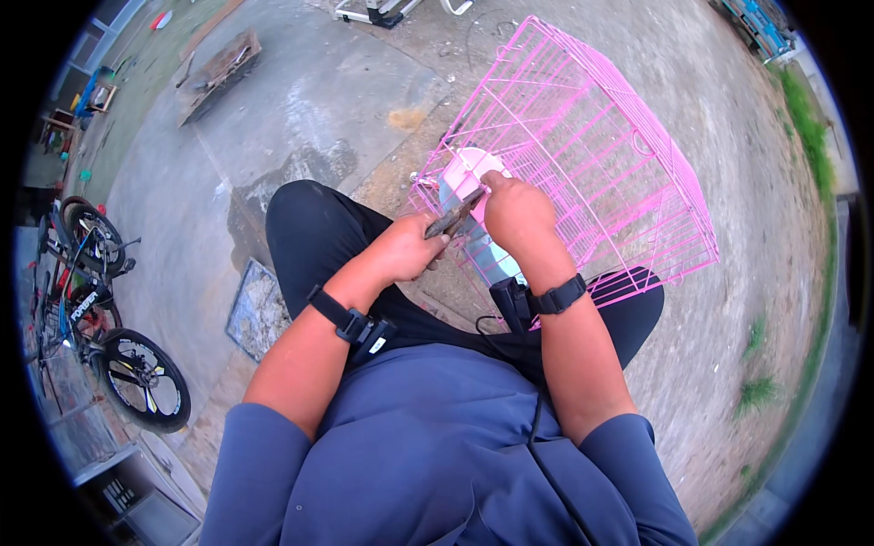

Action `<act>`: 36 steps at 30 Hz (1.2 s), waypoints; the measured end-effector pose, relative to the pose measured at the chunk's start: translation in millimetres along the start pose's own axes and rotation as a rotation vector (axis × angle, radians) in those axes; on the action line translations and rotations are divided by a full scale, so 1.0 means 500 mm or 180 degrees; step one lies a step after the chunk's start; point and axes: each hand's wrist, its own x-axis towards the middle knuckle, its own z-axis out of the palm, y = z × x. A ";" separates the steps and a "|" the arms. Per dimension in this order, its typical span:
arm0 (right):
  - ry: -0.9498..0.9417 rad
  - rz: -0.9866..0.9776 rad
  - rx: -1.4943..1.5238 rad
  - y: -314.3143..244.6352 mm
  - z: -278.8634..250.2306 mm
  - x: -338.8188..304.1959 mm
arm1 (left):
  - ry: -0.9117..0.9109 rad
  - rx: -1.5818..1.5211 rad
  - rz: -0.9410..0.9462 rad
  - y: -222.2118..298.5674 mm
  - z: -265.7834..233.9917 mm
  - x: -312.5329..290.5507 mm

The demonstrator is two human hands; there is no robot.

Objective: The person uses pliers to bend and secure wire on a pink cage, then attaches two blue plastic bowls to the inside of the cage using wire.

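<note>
While the left hand is closed round the pliers, the right hand sits curled at their nose, forefinger out; can't tell what it pinches, fingertips partly hidden. Head view: pink wire cage ahead and right of the person, tilted, near corner overlapping the right knee; pink tray by the pliers' tip. To do this well, I'd brace the cage against the leg, set the nose square on one wire, squeeze from the handle ends, and hold the right forefinger clear of the bite.
</note>
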 end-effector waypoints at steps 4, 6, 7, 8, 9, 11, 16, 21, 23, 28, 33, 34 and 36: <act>0.0041 0.0008 0.0015 -0.002 -0.010 -0.009 | -0.0337 -0.0390 -0.0203 0.003 -0.011 0.001; -0.0041 -0.0030 -0.0014 -0.005 -0.015 -0.010 | -0.0377 -0.0409 -0.0307 0.001 -0.016 0.001; -0.0082 -0.0050 -0.0028 -0.005 -0.016 -0.010 | -0.0396 -0.0419 -0.0360 -0.001 -0.018 0.001; -0.0039 -0.0051 -0.0018 -0.003 -0.012 -0.009 | -0.0414 -0.0512 -0.0358 0.000 -0.019 0.000; 0.0003 -0.0052 -0.0008 0.001 -0.004 -0.007 | -0.0431 -0.0605 -0.0357 0.003 -0.020 -0.003; 0.0022 -0.0047 0.0020 0.001 -0.002 -0.007 | -0.0459 -0.0713 -0.0394 0.006 -0.022 -0.002; 0.0246 -0.0119 0.0053 0.006 0.006 -0.012 | -0.0609 -0.0780 -0.0461 0.017 -0.029 -0.001; -0.0019 -0.0049 0.0032 -0.003 -0.012 -0.013 | -0.0329 -0.0254 -0.0295 0.037 -0.035 -0.008; -0.0015 -0.0037 0.0016 -0.003 -0.009 -0.013 | 0.0046 0.0562 -0.0045 0.041 -0.032 -0.008; 0.0060 -0.0062 0.0025 -0.001 -0.003 -0.014 | 0.0734 0.2081 0.0343 0.040 -0.035 -0.004; 0.0130 -0.0105 -0.0019 0.001 0.005 -0.017 | 0.0975 0.2348 0.0733 0.045 -0.029 -0.021; 0.0142 -0.0122 -0.0038 0.002 0.006 -0.016 | 0.1086 0.2429 0.0917 0.047 -0.026 -0.027; 0.0140 -0.0106 -0.0035 0.001 0.004 -0.018 | 0.1164 0.2633 0.0948 0.051 -0.024 -0.032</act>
